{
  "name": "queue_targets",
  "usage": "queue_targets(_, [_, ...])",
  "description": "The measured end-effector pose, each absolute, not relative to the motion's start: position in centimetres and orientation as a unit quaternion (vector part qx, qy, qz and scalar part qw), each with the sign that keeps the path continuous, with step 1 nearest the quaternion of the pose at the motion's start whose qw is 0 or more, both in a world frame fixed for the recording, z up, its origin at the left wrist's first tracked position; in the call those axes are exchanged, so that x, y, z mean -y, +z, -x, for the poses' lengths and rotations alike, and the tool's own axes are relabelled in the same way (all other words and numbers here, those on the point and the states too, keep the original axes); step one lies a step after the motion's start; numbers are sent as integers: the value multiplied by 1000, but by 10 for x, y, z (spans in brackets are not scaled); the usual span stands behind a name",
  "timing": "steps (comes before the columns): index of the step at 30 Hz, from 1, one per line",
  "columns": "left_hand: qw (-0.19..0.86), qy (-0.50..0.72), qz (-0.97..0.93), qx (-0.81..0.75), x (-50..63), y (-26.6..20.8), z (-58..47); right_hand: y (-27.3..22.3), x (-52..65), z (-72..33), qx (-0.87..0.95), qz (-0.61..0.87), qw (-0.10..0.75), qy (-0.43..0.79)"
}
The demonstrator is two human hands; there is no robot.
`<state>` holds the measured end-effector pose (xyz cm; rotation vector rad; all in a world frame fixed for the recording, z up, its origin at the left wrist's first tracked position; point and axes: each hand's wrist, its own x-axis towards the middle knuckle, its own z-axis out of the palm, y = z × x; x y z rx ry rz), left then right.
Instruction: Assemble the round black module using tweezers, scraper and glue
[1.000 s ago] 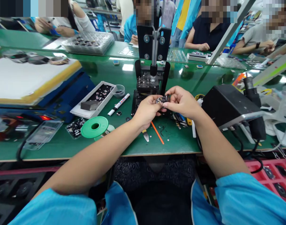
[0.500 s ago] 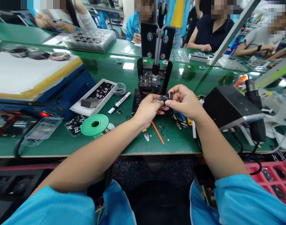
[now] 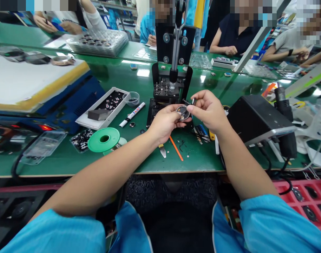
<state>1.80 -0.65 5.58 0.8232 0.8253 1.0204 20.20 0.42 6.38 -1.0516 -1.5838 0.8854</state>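
My left hand [image 3: 167, 121] is closed round the edge of a small round watch case [image 3: 182, 113], dark inside with a pale metal rim. It is held up in front of the press [image 3: 165, 88], its open face turned towards me. My right hand [image 3: 206, 109] is closed too, thumb and fingers pinching a small dark metal piece [image 3: 193, 101] just above the case's right side. The right thumb tip comes up to the case's rim; whether it touches is hard to tell. What kind of piece it is, I cannot make out.
On the green bench lie a paint marker [image 3: 132, 115], a white tray [image 3: 97, 123] of small parts, a green spool [image 3: 104, 139], an orange stick [image 3: 176, 148] and a knife blade [image 3: 162, 151]. A black box-shaped unit [image 3: 266, 117] stands right. Several people sit opposite.
The watch case has tilted so more of its inside faces me. My right hand has risen slightly, and the metal piece in it shows more. The whole view has shifted a little.
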Motion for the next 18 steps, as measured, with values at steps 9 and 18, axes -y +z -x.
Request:
queue_targets(9, [695, 500, -353, -377, 5, 51, -20, 63, 1, -197, 679, 446, 459, 359])
queue_targets(18, [699, 525, -343, -344, 3, 48, -18, 64, 7, -192, 702, 480, 415, 324])
